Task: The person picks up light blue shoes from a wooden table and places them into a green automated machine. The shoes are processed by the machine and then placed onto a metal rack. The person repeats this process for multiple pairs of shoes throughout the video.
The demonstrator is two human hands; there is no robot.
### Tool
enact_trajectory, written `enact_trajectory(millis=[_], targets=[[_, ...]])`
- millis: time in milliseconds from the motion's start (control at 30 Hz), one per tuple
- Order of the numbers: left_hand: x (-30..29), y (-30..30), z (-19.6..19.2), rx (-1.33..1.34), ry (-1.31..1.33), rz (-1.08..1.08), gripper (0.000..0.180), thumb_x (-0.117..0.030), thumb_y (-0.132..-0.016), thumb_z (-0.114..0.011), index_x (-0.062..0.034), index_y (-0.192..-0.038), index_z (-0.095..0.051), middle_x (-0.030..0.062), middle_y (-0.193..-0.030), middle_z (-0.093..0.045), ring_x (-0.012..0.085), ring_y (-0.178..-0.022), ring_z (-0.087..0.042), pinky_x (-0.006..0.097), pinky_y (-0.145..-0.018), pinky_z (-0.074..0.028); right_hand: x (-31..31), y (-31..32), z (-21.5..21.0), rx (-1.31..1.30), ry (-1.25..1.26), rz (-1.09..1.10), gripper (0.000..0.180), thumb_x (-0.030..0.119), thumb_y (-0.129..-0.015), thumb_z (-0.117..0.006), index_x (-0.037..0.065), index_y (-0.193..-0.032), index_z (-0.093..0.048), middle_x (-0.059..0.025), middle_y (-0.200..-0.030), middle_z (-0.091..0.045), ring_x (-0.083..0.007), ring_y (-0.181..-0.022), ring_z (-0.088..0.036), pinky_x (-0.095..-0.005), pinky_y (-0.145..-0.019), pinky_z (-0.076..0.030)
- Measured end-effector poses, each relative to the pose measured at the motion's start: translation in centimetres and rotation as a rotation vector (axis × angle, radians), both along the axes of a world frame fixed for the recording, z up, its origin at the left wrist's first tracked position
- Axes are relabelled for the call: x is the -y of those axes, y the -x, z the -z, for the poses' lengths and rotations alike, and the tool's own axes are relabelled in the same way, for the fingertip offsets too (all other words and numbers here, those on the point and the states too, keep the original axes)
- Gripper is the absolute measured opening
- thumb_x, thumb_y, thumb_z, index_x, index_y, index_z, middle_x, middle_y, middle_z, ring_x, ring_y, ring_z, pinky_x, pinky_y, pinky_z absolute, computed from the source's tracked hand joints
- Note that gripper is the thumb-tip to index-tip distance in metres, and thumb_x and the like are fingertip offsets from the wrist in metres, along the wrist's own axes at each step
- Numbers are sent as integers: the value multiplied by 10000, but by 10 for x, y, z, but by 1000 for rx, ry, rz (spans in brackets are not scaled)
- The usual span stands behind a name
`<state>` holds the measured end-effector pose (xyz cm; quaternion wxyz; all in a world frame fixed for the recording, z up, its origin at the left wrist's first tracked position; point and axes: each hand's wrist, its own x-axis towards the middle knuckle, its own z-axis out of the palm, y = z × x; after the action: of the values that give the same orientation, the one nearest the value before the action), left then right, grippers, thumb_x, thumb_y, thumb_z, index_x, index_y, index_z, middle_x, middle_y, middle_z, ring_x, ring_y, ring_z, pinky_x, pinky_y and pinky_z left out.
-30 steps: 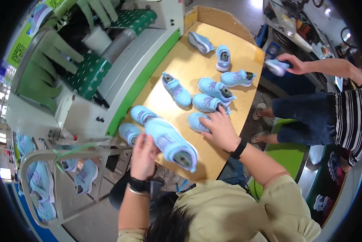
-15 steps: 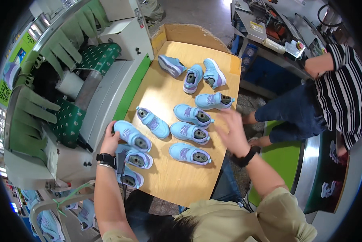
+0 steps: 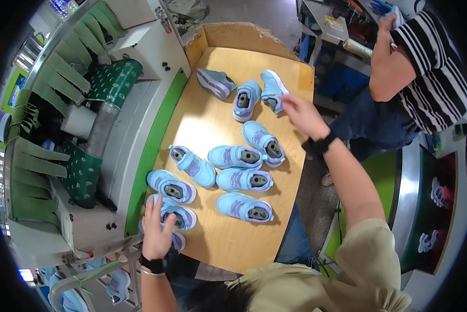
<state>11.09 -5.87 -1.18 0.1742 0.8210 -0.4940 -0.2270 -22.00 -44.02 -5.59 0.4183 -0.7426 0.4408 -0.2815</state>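
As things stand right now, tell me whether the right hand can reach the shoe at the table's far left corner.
Probably yes, though not straight across: two other shoes lie between the right hand and that corner shoe. The space above them looks free.

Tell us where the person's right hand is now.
In the head view, the right hand is at the right edge of the table, by the heel of the far row's rightmost shoe.

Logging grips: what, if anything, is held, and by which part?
Left hand: nothing visible, fingers spread. Right hand: at the far-right shoe, near its opening; grip unclear.
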Motion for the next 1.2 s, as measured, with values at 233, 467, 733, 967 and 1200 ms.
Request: enact_trajectory(millis=[233, 467, 733, 967, 1200], targets=[[-11, 39, 20, 227, -110, -5, 838, -410, -860, -747, -126, -1556, -379, 253, -1647, -174, 432, -1497, -247, 674, -1148, -190, 58, -15, 56, -341, 715, 171, 778, 171, -790, -781, 22, -1464, -422, -240, -1381, -572, -411, -1262, -564, -418, -1048, -464], [-8, 40, 28, 274, -33, 24, 832, -406, -839, -766, -121, -1534, -408, 267, -1638, -177, 438, -1482, -261, 630, -1143, -220, 19, 54, 73, 63, 87, 187, 700, 120, -775, -766, 22, -1409, -484, -178, -1285, -617, -277, -1214, -601, -355, -1025, -468], [-13, 38, 31, 280, 3, 10, 816, -368, -826, -791, -105, -1512, -437, 279, -1619, -217, 447, -1469, -275, 599, -1150, -227, -78, 50, 40, 199, -228, -93, 780, 160, -810, -840, 9, -1460, -437, -111, -1355, -572, -198, -1269, -536, -348, -1091, -417], [-11, 38, 32, 320, 7, 31, 785, -427, -838, -770, -107, -1487, -469, 289, -1591, -257, 482, -1448, -285, 612, -1114, -271, 7, -10, -48, -306, 289, -317, 812, 380, -868, -786, 4, -1486, -418, -254, -1503, -462, -362, -1394, -460, -411, -1146, -380], [-15, 36, 41, 370, 75, 3, 760, -473, -817, -768, -138, -1444, -502, 280, -1563, -309, 484, -1417, -335, 600, -1090, -308, 86, -198, -32, -710, 253, -117, 729, 468, -857, -730, 22, -1395, -523, -238, -1317, -636, -375, -1214, -626, -522, -1022, -473]])
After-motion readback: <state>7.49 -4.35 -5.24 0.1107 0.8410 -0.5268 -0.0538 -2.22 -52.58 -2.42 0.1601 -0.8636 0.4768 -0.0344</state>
